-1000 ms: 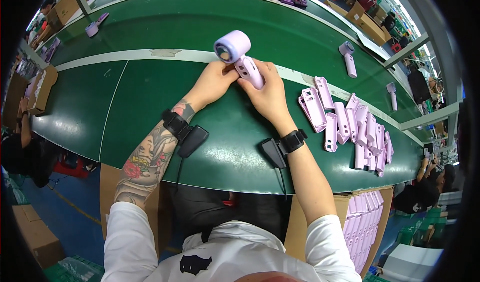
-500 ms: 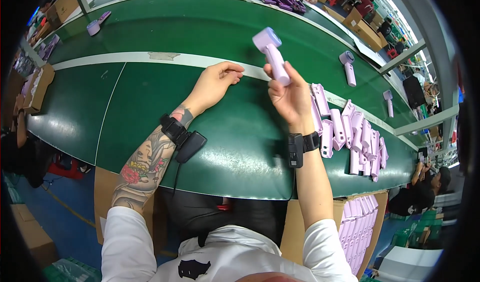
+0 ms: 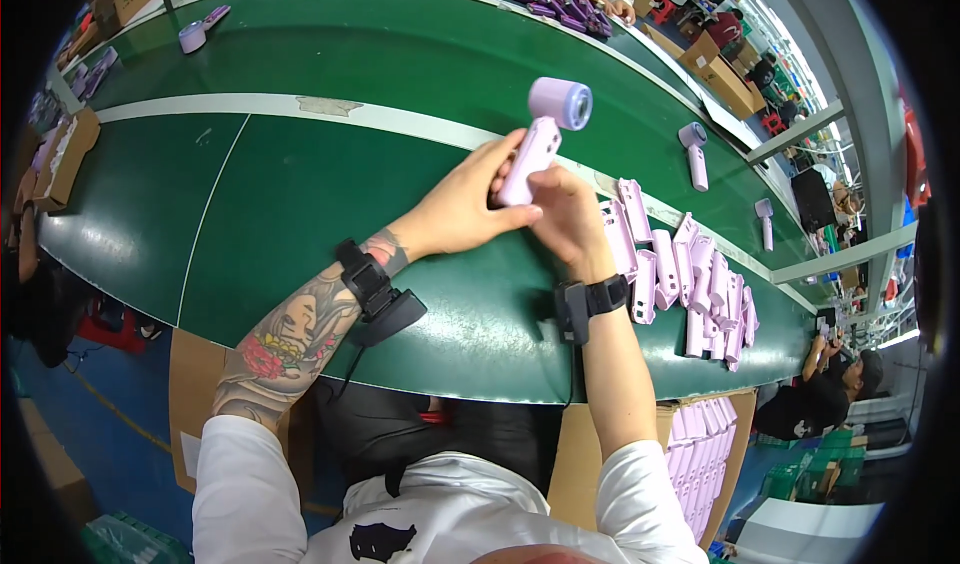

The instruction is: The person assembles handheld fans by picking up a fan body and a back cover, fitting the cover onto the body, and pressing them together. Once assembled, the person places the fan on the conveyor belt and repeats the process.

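A lilac handheld fan (image 3: 530,164) with a round cylindrical head is held upright, slightly tilted, between my two hands above the green table. My left hand (image 3: 468,196) wraps the lower handle, its thumb under the handle's bottom end. On the handle's other side, my right hand (image 3: 568,209) has its fingers curled against it. The head's open round end faces right, and small dark holes show on the handle. Just beyond my right wrist lies a pile of lilac handle shells (image 3: 700,279).
A cardboard box (image 3: 740,444) of stacked lilac shells stands below the table's edge at right. More fans lie on the far green strip, one (image 3: 695,154) at right, another (image 3: 195,34) at left. Across the table, a person's hands (image 3: 618,9) are by a purple pile (image 3: 560,4).
My left hand has moved right and taken hold of the fan's handle. The fan has come down and turned, its head now facing right. My right hand has shifted slightly left.
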Available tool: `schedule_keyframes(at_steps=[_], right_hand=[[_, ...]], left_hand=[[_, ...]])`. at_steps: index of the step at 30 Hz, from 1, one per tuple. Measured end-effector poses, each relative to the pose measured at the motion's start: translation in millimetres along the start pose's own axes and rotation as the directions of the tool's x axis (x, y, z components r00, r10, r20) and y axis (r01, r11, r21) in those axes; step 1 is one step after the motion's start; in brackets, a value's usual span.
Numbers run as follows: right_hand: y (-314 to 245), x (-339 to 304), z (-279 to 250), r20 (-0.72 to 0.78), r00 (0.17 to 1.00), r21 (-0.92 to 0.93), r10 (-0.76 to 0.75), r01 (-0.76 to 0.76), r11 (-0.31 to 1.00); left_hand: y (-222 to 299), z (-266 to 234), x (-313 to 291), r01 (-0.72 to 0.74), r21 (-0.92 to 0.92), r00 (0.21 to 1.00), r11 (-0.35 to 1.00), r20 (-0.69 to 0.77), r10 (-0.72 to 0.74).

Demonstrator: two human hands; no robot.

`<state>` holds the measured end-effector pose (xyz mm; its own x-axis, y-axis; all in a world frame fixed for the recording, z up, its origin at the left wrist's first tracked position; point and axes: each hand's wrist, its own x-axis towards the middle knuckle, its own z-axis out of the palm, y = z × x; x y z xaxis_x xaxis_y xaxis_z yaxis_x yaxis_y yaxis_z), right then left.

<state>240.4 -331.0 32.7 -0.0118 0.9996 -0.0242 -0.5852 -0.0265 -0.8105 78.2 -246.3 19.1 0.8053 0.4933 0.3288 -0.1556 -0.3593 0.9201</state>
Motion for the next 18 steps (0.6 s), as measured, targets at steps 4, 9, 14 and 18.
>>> schedule_keyframes(at_steps=[4, 9, 14, 18], right_hand=[[17, 5, 32, -0.211, 0.975, 0.027, -0.073, 0.081, 0.996], [25, 1, 32, -0.229, 0.964, 0.012, -0.136, 0.143, 0.990], [26, -2, 35, -0.153, 0.981, 0.100, -0.120, 0.136, 0.986], [21, -1, 33, -0.174, 0.981, 0.108, -0.086, 0.106, 0.989]], left_hand=[[3, 4, -5, -0.115, 0.181, 0.976, 0.977, -0.164, 0.146], [12, 16, -4, -0.224, 0.249, 0.927, 0.942, -0.243, 0.285], [28, 18, -14, -0.168, 0.301, 0.927, 0.939, -0.275, 0.254], [29, 21, -15, -0.133, 0.296, 0.938, 0.946, -0.270, 0.217]])
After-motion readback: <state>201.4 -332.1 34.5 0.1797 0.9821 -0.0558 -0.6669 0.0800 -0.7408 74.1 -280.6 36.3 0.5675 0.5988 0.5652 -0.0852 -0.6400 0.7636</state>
